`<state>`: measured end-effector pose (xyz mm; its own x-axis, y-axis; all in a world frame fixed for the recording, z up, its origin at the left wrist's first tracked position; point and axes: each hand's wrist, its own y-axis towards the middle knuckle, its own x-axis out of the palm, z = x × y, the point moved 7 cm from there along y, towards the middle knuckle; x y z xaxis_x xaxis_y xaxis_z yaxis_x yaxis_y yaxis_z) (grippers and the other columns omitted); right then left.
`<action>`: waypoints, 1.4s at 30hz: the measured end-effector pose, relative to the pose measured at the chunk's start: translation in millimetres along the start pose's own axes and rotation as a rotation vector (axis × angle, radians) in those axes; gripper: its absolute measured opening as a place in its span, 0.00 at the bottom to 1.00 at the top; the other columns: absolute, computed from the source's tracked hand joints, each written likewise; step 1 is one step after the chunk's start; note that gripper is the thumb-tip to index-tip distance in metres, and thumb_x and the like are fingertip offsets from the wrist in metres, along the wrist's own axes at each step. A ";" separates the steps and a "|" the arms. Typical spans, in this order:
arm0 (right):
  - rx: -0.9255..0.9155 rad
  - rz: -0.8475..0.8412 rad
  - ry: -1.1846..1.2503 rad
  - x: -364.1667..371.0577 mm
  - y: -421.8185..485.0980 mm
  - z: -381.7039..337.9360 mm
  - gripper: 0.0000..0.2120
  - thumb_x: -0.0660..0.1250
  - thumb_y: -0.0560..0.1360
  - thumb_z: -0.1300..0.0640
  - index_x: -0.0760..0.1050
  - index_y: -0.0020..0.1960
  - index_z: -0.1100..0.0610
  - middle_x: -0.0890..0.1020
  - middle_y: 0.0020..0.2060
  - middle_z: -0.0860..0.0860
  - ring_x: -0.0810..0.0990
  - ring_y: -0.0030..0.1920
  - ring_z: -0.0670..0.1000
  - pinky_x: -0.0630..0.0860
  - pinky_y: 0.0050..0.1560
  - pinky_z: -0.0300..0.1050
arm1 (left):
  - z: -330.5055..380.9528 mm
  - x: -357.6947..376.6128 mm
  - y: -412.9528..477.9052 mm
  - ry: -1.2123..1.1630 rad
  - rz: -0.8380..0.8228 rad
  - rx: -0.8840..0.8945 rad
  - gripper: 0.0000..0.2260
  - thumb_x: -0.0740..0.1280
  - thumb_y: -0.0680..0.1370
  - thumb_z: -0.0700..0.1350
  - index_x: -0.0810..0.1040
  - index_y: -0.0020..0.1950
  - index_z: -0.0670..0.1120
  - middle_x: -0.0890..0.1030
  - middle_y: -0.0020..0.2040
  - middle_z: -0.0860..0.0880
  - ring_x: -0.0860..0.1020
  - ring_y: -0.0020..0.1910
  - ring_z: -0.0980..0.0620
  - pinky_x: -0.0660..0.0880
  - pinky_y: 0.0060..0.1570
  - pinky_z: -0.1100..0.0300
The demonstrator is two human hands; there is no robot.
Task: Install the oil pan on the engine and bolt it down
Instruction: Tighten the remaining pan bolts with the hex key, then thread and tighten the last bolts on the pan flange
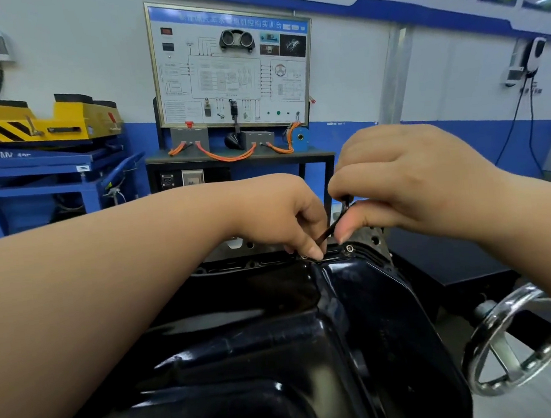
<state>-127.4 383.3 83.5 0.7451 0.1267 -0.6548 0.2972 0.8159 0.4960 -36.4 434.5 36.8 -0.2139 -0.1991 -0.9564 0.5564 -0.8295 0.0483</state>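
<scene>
The glossy black oil pan [278, 335] fills the lower middle of the view, sitting upturned on the engine. Both hands work at its far flange. My left hand [288, 221] pinches a bolt [304, 257] down at the flange with its fingertips. My right hand [408, 180] grips the upper end of a thin black hex key [332, 225] that slants down toward that bolt. A second bolt [349, 248] sits seated in the flange just to the right. The engine's grey metal [371, 233] shows behind the pan rim.
A steel handwheel [515, 338] of the engine stand sticks out at lower right. Behind stand a training panel [231, 66] with orange cables on a dark bench, and a blue-and-yellow lift table [38, 139] at left.
</scene>
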 end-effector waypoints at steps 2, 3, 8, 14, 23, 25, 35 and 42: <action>0.009 0.010 0.007 0.4 -0.9 -0.9 0.25 0.57 0.74 0.41 0.76 0.36 0.62 0.76 0.31 0.55 0.76 0.33 0.57 0.70 0.34 0.43 | 0.3 0.4 -0.3 0.022 0.002 0.009 0.03 0.73 0.71 0.46 0.82 0.43 0.50 0.82 0.36 0.54 0.80 0.37 0.55 0.76 0.43 0.58; 0.015 0.011 0.010 1.1 -1.7 -1.1 0.25 0.57 0.74 0.41 0.76 0.36 0.62 0.76 0.30 0.55 0.75 0.33 0.57 0.69 0.34 0.43 | 0.3 0.4 -0.5 0.029 0.003 0.012 0.03 0.73 0.71 0.47 0.82 0.43 0.51 0.83 0.37 0.53 0.81 0.38 0.54 0.77 0.44 0.56; 0.162 0.018 0.087 7.3 -8.9 8.1 0.22 0.61 0.72 0.42 0.78 0.40 0.61 0.78 0.34 0.53 0.76 0.36 0.55 0.70 0.37 0.43 | 2.0 -2.0 -1.3 0.065 0.045 0.020 0.03 0.72 0.72 0.47 0.83 0.43 0.50 0.79 0.32 0.60 0.76 0.33 0.63 0.72 0.38 0.66; 0.622 0.249 0.453 -5.7 -48.6 33.0 0.15 0.63 0.75 0.49 0.71 0.61 0.44 0.80 0.46 0.41 0.77 0.47 0.42 0.74 0.48 0.37 | 21.5 -14.6 -5.8 0.043 0.218 0.045 0.05 0.69 0.75 0.48 0.81 0.40 0.50 0.77 0.31 0.54 0.72 0.31 0.61 0.67 0.33 0.69; 0.976 0.530 0.675 -51.7 -149.6 42.7 0.15 0.62 0.77 0.50 0.71 0.63 0.45 0.84 0.46 0.47 0.82 0.46 0.45 0.79 0.44 0.41 | 112.5 8.1 24.7 -0.063 0.247 0.090 0.11 0.64 0.77 0.46 0.76 0.35 0.48 0.81 0.31 0.57 0.74 0.28 0.61 0.68 0.29 0.70; 1.058 0.555 0.681 -63.9 -182.9 43.3 0.13 0.61 0.77 0.49 0.72 0.61 0.43 0.84 0.46 0.46 0.82 0.45 0.46 0.79 0.42 0.40 | 136.0 23.4 39.9 -0.116 0.222 0.094 0.10 0.63 0.78 0.45 0.77 0.39 0.44 0.83 0.34 0.55 0.75 0.27 0.62 0.70 0.29 0.70; 1.577 0.323 0.560 -99.2 -383.3 22.4 0.07 0.61 0.77 0.53 0.77 0.47 0.49 0.84 0.39 0.46 0.81 0.39 0.44 0.78 0.39 0.41 | 254.3 136.3 140.7 -0.382 0.077 0.113 0.09 0.61 0.80 0.44 0.74 0.40 0.45 0.83 0.34 0.50 0.80 0.32 0.56 0.76 0.34 0.64; 1.881 0.064 0.116 -116.6 -525.4 14.5 0.08 0.61 0.76 0.48 0.75 0.40 0.47 0.81 0.36 0.42 0.77 0.38 0.45 0.72 0.38 0.40 | 306.4 233.5 194.5 -0.448 -0.022 0.102 0.07 0.60 0.79 0.42 0.73 0.42 0.44 0.83 0.32 0.51 0.81 0.30 0.54 0.81 0.38 0.54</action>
<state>-361.8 -68.3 -92.5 0.7650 0.2259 -0.6031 0.5134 -0.7793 0.3594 -224.1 66.8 -88.7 -0.5633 -0.3680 -0.7398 0.4710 -0.8787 0.0785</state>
